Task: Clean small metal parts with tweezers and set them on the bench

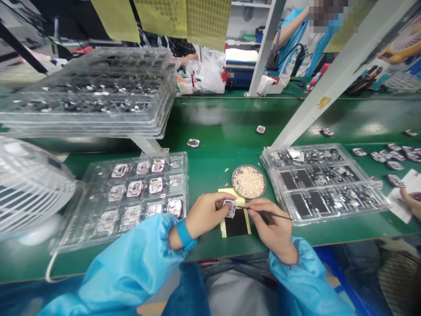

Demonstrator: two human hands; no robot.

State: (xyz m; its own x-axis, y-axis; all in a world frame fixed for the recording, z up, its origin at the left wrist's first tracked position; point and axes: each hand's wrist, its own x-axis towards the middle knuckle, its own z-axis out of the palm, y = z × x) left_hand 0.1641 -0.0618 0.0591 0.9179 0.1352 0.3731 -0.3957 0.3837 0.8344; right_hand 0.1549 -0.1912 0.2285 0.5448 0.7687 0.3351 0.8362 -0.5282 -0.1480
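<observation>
My left hand point(207, 215) pinches a small squarish watch case point(229, 208) with a pale rim. In my right hand point(271, 224) is a pair of slim dark tweezers point(274, 214), their tip pointing left at the case. Beneath both hands lies a black pad point(237, 223) with yellow edging. Just beyond them sits a round dish point(249, 181) full of tiny beige pieces, a few of which lie loose to its left. The inside of the case is too small to make out.
At left, a clear tray point(88, 175) bears several similar cases, beside a white fan point(33, 188). Stacked trays point(158, 118) stand behind. A parts tray point(279, 193) lies at right, near a slanted white post point(312, 101). Another person's hand point(412, 202) is at far right.
</observation>
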